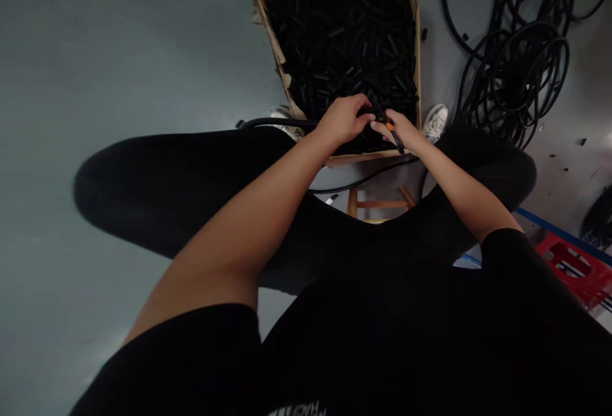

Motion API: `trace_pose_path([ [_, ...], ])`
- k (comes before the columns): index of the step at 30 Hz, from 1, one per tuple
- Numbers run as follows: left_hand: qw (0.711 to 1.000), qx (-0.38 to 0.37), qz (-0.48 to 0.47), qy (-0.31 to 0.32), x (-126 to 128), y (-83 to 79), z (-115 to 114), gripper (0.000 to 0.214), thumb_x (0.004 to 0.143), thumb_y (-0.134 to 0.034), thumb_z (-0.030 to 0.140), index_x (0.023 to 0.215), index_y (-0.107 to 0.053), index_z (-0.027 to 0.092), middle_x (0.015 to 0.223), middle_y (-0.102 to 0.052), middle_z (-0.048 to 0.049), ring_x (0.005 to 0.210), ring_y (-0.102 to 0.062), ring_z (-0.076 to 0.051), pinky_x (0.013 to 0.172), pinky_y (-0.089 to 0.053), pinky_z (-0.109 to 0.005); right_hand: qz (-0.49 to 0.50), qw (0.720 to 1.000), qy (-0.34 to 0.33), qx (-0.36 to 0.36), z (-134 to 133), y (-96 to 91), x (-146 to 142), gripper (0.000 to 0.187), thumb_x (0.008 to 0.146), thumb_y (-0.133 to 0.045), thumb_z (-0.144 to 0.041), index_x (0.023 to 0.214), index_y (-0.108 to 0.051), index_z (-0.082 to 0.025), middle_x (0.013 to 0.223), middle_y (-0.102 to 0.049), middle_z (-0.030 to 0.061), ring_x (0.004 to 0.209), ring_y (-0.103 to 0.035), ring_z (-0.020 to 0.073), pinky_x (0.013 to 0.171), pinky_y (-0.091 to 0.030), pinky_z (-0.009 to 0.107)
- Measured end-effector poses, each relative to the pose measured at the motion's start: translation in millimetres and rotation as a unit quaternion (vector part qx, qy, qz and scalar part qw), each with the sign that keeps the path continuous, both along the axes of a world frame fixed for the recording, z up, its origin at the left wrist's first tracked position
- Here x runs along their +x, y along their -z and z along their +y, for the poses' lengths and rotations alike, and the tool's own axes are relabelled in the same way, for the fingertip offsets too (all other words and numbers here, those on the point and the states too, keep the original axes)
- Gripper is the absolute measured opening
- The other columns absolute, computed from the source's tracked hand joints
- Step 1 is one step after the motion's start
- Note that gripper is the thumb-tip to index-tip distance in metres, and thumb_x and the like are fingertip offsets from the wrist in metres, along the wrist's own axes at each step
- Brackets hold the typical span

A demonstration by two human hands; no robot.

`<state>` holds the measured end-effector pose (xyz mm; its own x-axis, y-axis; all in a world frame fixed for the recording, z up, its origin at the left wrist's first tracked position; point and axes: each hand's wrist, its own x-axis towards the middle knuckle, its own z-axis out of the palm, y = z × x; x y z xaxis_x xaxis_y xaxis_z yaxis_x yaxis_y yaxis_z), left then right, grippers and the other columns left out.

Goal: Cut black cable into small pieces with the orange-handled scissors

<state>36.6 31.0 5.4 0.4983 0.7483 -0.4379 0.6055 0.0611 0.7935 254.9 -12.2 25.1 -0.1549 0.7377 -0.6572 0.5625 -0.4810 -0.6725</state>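
I sit on a wooden stool [377, 202] with a cardboard box [417, 53] of several short black tube pieces [344, 27] on the floor between my feet. My left hand [342, 120] is closed around the end of a long black hose [272, 123] that runs off to the left over my knee. My right hand [401, 130] is closed on a small black tool with an orange part [393, 132], held against the hose end. Both hands meet just above the near edge of the box.
Coils of black hose [516, 65] lie on the grey floor at the right. Loose black pieces [581, 142] are scattered near them. A red plastic crate [574, 266] and a blue bar [549, 228] are at my right side. White shoes [435, 121] flank the box.
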Motion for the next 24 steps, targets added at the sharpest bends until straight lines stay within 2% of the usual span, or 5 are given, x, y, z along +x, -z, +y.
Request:
trace_pose_path([
  [6,0.997,0.025,0.071,0.005,-7,12.5,7,0.041,0.122,-0.054,0.037,0.142,-0.086,0.02,0.144,-0.086,-0.0206,0.143,-0.078,-0.043,0.125,-0.058,-0.053,-0.058,0.998,-0.006,0.012,2,-8.8,3,0.068,0.104,-0.086,-0.087,0.099,-0.06,-0.025,0.079,-0.058,-0.0028,0.073,-0.057,0.0157,0.063,-0.047,0.028],
  [13,0.996,-0.006,0.027,0.085,-6,17.9,8,0.034,0.12,-0.059,0.038,0.133,-0.087,0.023,0.117,-0.09,-0.0127,0.123,-0.085,-0.036,0.111,-0.062,-0.041,-0.033,0.999,-0.016,-0.01,2,-12.9,0,0.061,0.1,-0.098,-0.074,0.104,-0.064,-0.024,0.084,-0.062,-0.002,0.074,-0.059,0.0149,0.062,-0.052,0.027],
  [18,0.998,0.003,0.069,0.008,-11,22.1,13,0.044,0.12,-0.06,0.04,0.152,-0.08,0.019,0.145,-0.089,-0.02,0.15,-0.078,-0.042,0.131,-0.059,-0.05,-0.053,0.998,0.034,-0.026,0,-13.7,3,0.057,0.106,-0.095,-0.071,0.106,-0.064,-0.024,0.081,-0.058,-0.0037,0.062,-0.054,0.0121,0.051,-0.044,0.025],
  [21,0.997,-0.004,0.058,-0.05,-13,27.8,15,0.052,0.118,-0.065,0.036,0.165,-0.071,0.015,0.158,-0.082,-0.0232,0.16,-0.073,-0.042,0.141,-0.054,-0.054,-0.035,0.998,0.036,-0.024,0,-11.6,4,0.048,0.108,-0.094,-0.063,0.111,-0.066,-0.024,0.089,-0.062,-0.0016,0.068,-0.06,0.0136,0.057,-0.055,0.027],
  [24,0.995,-0.021,0.056,-0.08,-12,29.2,13,0.056,0.113,-0.076,0.033,0.167,-0.067,0.019,0.157,-0.081,-0.0209,0.158,-0.074,-0.043,0.141,-0.056,-0.059,-0.018,1.0,0.001,-0.018,-1,-6.9,3,0.039,0.107,-0.094,-0.053,0.113,-0.069,-0.023,0.1,-0.068,0.0014,0.084,-0.068,0.0167,0.076,-0.068,0.03],
])
